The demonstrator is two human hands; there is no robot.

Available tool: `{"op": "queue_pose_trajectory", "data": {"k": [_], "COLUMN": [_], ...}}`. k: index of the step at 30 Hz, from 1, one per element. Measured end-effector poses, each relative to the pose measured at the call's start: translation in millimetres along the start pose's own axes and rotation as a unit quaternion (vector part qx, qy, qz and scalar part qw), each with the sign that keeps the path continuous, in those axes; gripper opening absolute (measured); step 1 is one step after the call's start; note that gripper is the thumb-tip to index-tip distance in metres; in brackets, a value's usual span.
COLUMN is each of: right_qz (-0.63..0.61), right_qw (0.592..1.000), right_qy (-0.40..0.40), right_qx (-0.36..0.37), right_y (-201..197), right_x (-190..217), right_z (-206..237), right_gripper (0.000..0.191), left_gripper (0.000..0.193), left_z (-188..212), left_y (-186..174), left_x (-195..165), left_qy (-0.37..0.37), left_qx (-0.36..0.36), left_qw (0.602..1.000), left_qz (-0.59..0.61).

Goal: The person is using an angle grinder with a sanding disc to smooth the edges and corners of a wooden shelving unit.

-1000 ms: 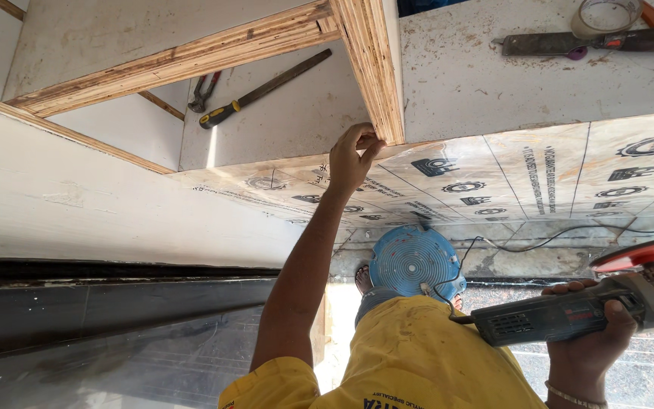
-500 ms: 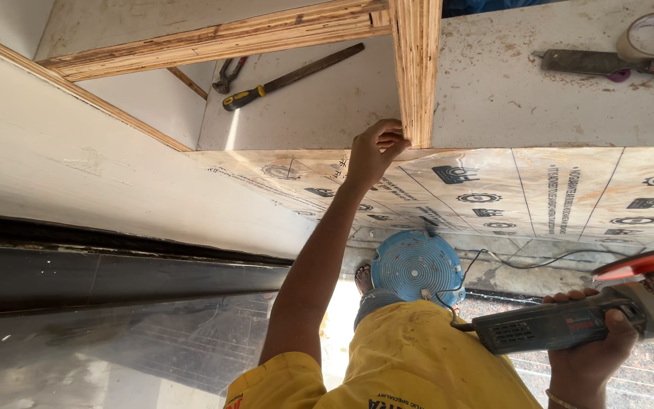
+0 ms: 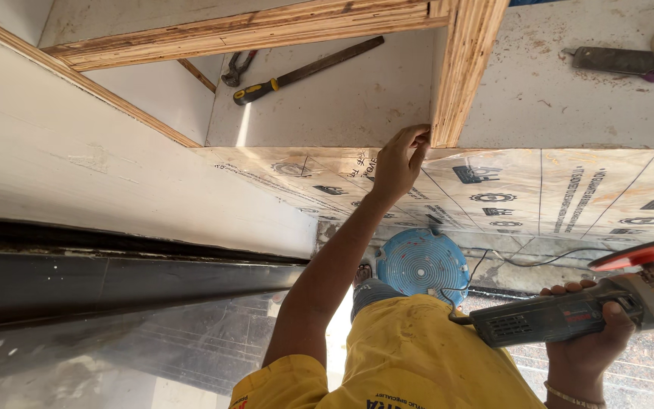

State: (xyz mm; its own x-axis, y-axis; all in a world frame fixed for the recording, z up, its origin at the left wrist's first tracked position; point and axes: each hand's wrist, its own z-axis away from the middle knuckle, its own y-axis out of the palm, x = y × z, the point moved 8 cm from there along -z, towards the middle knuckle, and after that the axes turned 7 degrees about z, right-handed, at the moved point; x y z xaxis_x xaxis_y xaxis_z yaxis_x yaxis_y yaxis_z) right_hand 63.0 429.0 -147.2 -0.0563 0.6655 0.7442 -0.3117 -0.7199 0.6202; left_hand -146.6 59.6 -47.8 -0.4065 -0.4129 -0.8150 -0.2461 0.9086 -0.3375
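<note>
While the left hand [image 3: 399, 163] presses its fingers [image 3: 416, 141], bent and gripping nothing, against the bottom corner of the upright plywood divider [image 3: 467, 68], the right hand [image 3: 592, 344] is clenched around the body of an angle grinder [image 3: 569, 314], low and well apart from those fingers. Its red guard [image 3: 641, 252] sits just beyond the right fingers. If the disc spins up in this one-handed hold, the tool could kick and swing; I judge its trailing cable [image 3: 524, 261] could snag. A chisel [image 3: 304, 72] and pliers [image 3: 238, 68] lie above the left fingers.
</note>
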Motion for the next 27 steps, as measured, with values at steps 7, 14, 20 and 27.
{"op": "queue_pose_trajectory", "data": {"k": [7,14,20,27], "right_qz": [0.01,0.038,0.095,0.249], "right_qw": [0.999,0.991,0.975,0.95], "right_qy": [-0.037,-0.102,-0.104,-0.17], "right_qx": [0.007,0.081,0.171,0.077], "right_y": [35.6,121.4,207.8,249.5], "right_x": [-18.7,-42.7,-58.5,-55.5], "right_z": [15.7,31.4,39.4,53.9], "right_gripper": [0.041,0.042,0.059,0.073], "left_gripper": [0.028,0.102,0.092,0.083], "left_z": [78.8,198.7,187.6,177.9], "left_y": [23.3,23.3,-17.0,-36.9], "left_x": [-7.5,-79.7,-65.4,-60.4], "left_qy": [-0.101,-0.164,-0.167,-0.145], "left_qx": [0.108,0.505,0.462,0.342], "left_qw": [0.972,0.817,0.838,0.908], "left_qz": [0.184,0.225,0.236,0.195]}}
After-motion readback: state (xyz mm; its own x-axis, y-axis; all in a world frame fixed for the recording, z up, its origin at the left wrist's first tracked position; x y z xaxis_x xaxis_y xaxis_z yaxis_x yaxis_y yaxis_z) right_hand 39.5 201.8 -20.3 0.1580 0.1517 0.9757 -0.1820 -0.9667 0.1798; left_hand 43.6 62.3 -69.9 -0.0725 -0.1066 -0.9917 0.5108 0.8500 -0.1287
